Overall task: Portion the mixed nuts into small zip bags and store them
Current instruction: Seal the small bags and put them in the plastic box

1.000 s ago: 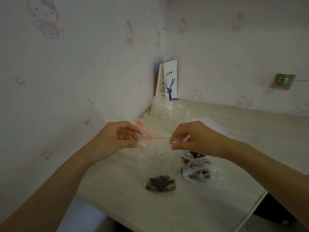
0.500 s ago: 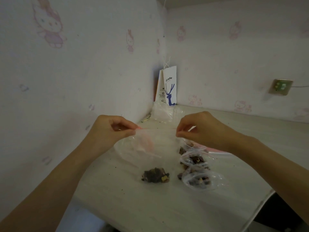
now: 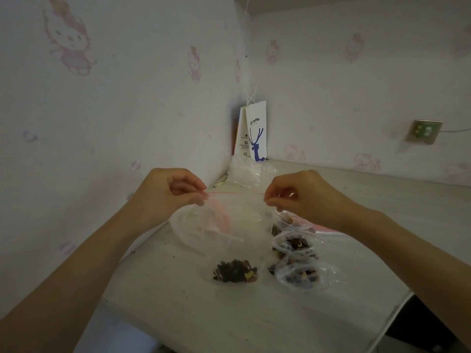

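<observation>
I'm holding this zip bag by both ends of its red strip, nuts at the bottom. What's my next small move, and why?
Probably run the right hand along the red strip toward the left hand, pressing it shut. Both hands pinch its ends, it runs taut between them, and the nuts sit low in the zip bag. Whether it is sealed cannot be told.

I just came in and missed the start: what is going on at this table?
A person is holding a zip bag by its red top strip, the left hand pinching one end and the right hand the other. A portion of nuts sits in its bottom, on the table. More filled bags lie to its right. Whether the strip is sealed cannot be told.
</observation>
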